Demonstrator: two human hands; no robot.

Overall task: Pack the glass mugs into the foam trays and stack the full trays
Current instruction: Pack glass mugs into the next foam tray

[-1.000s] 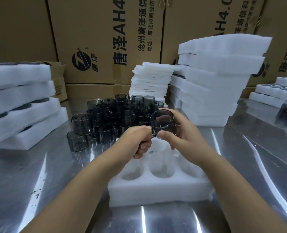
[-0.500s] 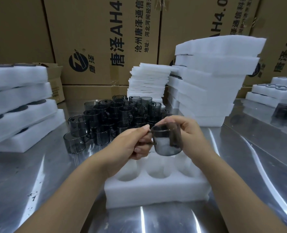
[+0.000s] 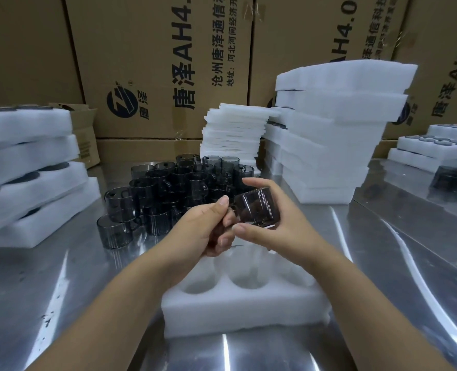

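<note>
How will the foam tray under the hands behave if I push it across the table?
The foam tray is probably very light: thick white foam, visible pockets empty. It would likely slide easily on the shiny metal table. Probably stays stiff: thick block.

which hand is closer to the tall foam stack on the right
Right. The right hand, holding the mug, is front-left of the tall foam stack; the left hand is farther left.
</note>
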